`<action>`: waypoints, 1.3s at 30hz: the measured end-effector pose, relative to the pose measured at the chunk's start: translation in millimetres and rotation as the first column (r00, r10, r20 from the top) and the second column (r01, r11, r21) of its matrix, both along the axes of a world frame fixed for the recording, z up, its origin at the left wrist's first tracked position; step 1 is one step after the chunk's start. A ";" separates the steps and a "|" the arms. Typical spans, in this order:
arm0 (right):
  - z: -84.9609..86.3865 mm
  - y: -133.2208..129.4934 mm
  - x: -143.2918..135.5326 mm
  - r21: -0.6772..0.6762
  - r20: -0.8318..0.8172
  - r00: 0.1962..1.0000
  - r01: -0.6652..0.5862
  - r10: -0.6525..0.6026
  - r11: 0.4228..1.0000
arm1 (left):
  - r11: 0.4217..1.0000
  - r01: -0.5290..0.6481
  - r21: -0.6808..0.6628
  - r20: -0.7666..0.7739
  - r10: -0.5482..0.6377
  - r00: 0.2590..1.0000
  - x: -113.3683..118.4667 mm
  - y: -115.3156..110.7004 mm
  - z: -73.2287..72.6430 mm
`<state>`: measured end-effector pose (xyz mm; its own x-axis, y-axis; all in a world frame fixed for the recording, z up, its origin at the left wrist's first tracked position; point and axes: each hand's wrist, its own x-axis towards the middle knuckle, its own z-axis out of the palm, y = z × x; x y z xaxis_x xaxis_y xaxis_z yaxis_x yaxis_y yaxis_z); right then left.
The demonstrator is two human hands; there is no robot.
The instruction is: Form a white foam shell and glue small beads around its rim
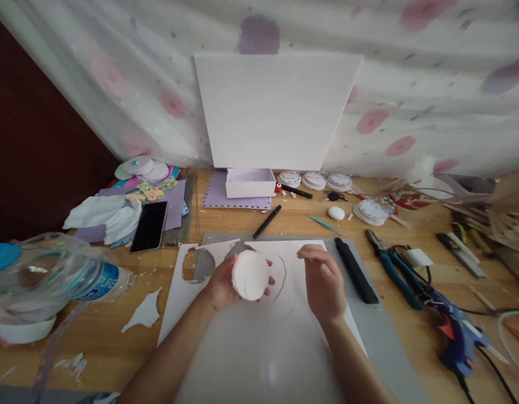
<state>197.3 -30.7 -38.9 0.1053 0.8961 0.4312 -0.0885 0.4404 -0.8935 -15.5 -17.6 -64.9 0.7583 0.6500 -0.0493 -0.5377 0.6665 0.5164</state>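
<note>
My left hand (222, 285) grips a round white disc (251, 275), its fingers curled around the far side and its flat face turned up toward me. A white sheet (301, 264) lies beneath, with a pencil-like curved line drawn on it just right of the disc and a cut-out hole near its left edge. Over the right part of this sheet my right hand (325, 280) is raised on edge, fingers bent slightly and nothing visible in it. Under the sheet is a grey mat (381, 336).
To the right lie a black knife-like tool (356, 272), pliers (391, 266) and a blue glue gun (461, 331). A plastic bottle (99, 280) and a phone (150, 226) are at left. Behind stand a white box (251, 184), stacked discs (313, 180) and a white board (278, 112).
</note>
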 end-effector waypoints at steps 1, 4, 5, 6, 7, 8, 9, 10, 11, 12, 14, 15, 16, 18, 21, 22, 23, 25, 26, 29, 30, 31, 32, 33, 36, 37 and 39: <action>-2.9 1.8 -1.2 -0.067 -0.024 0.999 0.030 -0.031 0.997 | 0.999 0.035 0.015 0.008 -0.035 0.999 0.2 -0.6 -0.6; -6.2 2.8 -7.3 -0.201 0.066 0.997 -0.018 0.032 0.979 | 0.990 0.133 0.034 0.025 -0.134 0.991 2.0 -2.6 -1.4; -5.4 1.8 -9.5 -0.208 0.108 0.991 -0.050 0.074 0.977 | 0.988 0.148 0.037 0.027 -0.149 0.989 2.7 -3.3 -0.9; -4.0 0.4 -11.6 -0.201 0.145 0.984 -0.078 0.108 0.976 | 0.988 0.150 0.041 0.026 -0.151 0.988 3.4 -3.9 0.1; -2.1 -1.1 -13.3 -0.188 0.179 0.975 -0.099 0.133 0.977 | 0.989 0.144 0.043 0.020 -0.145 0.989 4.0 -4.6 1.2; -0.2 -2.5 -14.6 -0.172 0.209 0.967 -0.112 0.148 0.979 | 0.990 0.138 0.044 0.008 -0.138 0.990 4.5 -5.1 2.5; 1.7 -3.6 -15.4 -0.156 0.235 0.960 -0.120 0.155 0.980 | 0.991 0.128 0.044 -0.005 -0.128 0.992 4.8 -5.7 3.6; 3.5 -4.4 -15.8 -0.142 0.259 0.952 -0.129 0.163 0.981 | 0.992 0.122 0.044 -0.017 -0.121 0.992 5.1 -6.1 4.4; 5.0 -4.9 -15.9 -0.133 0.282 0.944 -0.140 0.173 0.981 | 0.992 0.122 0.040 -0.028 -0.121 0.992 5.2 -6.6 4.7; 6.2 -5.1 -15.9 -0.127 0.300 0.936 -0.152 0.184 0.980 | 0.991 0.127 0.035 -0.035 -0.126 0.991 5.3 -6.9 4.6; 8.0 -5.3 -15.7 -0.124 0.330 0.921 -0.174 0.206 0.977 | 0.991 0.133 0.028 -0.039 -0.132 0.991 5.4 -7.4 3.0; 8.7 -5.4 -15.7 -0.123 0.343 0.915 -0.179 0.211 0.976 | 0.990 0.136 0.027 -0.042 -0.135 0.990 5.3 -7.5 1.8; 9.3 -5.6 -15.7 -0.122 0.355 0.910 -0.181 0.213 0.976 | 0.989 0.144 0.027 -0.044 -0.143 0.989 5.2 -7.5 0.6; 10.4 -6.3 -15.6 -0.116 0.376 0.902 -0.179 0.210 0.977 | 0.987 0.158 0.036 -0.048 -0.156 0.987 4.7 -7.2 -1.6; 11.7 -7.2 -15.2 -0.106 0.402 0.894 -0.170 0.199 0.980 | 0.984 0.164 0.064 -0.052 -0.161 0.986 3.6 -6.5 -2.9; 12.0 -7.3 -15.0 -0.104 0.408 0.892 -0.168 0.196 0.980 | 0.985 0.158 0.073 -0.054 -0.154 0.987 3.3 -6.3 -2.7; 12.3 -7.3 -14.9 -0.101 0.411 0.891 -0.166 0.193 0.981 | 0.984 0.157 0.080 -0.057 -0.152 0.987 2.9 -6.2 -2.4; 13.0 -7.2 -15.0 -0.098 0.416 0.889 -0.163 0.189 0.982 | 0.983 0.164 0.083 -0.068 -0.159 0.985 2.1 -6.1 -1.1; 13.3 -7.1 -15.2 -0.096 0.419 0.888 -0.162 0.187 0.982 | 0.982 0.169 0.083 -0.077 -0.163 0.984 1.7 -6.2 -0.3; 14.2 -7.0 -15.8 -0.080 0.432 0.882 -0.171 0.189 0.982 | 0.982 0.171 0.079 -0.105 -0.162 0.981 0.4 -6.8 1.1; 14.4 -7.0 -16.0 -0.075 0.436 0.879 -0.176 0.191 0.981 | 0.983 0.167 0.079 -0.109 -0.158 0.981 0.0 -7.0 0.9; 14.6 -7.1 -16.0 -0.071 0.439 0.877 -0.180 0.193 0.981 | 0.984 0.163 0.077 -0.116 -0.153 0.981 -0.4 -7.3 0.3; 14.7 -7.2 -16.1 -0.066 0.442 0.876 -0.183 0.193 0.981 | 0.985 0.157 0.076 -0.122 -0.147 0.982 -0.8 -7.4 -0.7; 14.6 -7.2 -16.1 -0.061 0.444 0.875 -0.185 0.192 0.981 | 0.986 0.150 0.076 -0.129 -0.140 0.982 -1.2 -7.6 -2.0; 14.2 -7.3 -16.1 -0.039 0.457 0.871 -0.184 0.182 0.982 | 0.989 0.121 0.086 -0.144 -0.108 0.984 -2.3 -7.9 -5.6; 14.0 -7.3 -16.1 -0.030 0.463 0.869 -0.182 0.175 0.983 | 0.990 0.102 0.094 -0.145 -0.087 0.986 -2.5 -8.1 -6.1; 13.5 -7.3 -16.0 -0.009 0.481 0.862 -0.177 0.159 0.984 | 0.991 0.074 0.109 -0.142 -0.058 0.988 -2.5 -8.3 -5.3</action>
